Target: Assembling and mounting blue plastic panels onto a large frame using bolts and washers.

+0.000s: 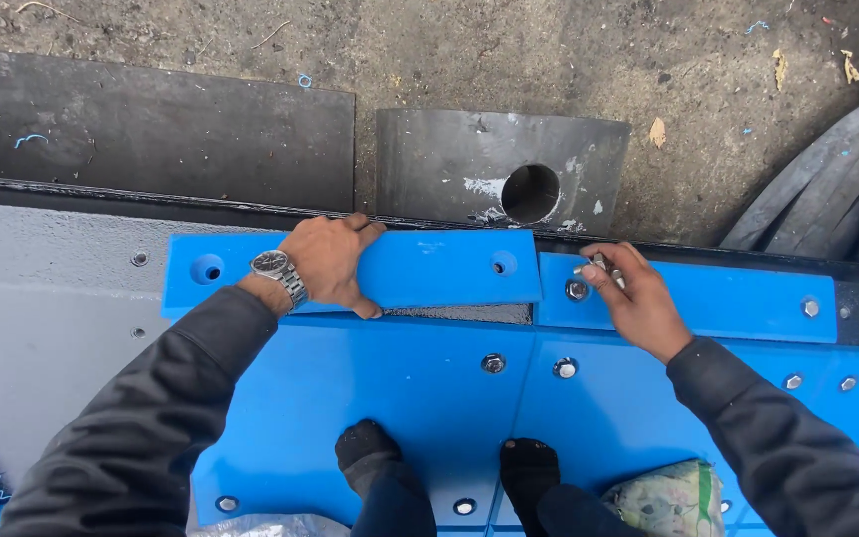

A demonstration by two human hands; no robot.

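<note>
Head view, looking straight down at a grey metal surface [42,318] partly covered with blue plastic panels. Far left: bare grey area with small bolt holes, dark plate [151,124] on the dirt ground beyond the edge. Left hand [330,264], wristwatch [278,270] on it, lies flat with fingers spread on a loose blue strip [429,268], thumb curled over the strip's near edge; pressing, not gripping. Strip sits slightly askew along the far edge, one empty round hole near each end, a gap of grey showing under its near right side. Below it, large blue panel [380,398] with bolts [493,363] set in it; two dark-socked feet [370,447] stand on this panel. Beyond the edge at centre, grey block [449,164] with a round hole. Right hand [638,298] rests on the next blue strip [738,298], which is already bolted; fingers pinched around small silvery hardware [601,265], exact kind too small to tell, just above a seated bolt [577,289]. Crumpled bag [668,497] near the right foot. Far right: dark curved rubber strips [827,189] on the ground.
</note>
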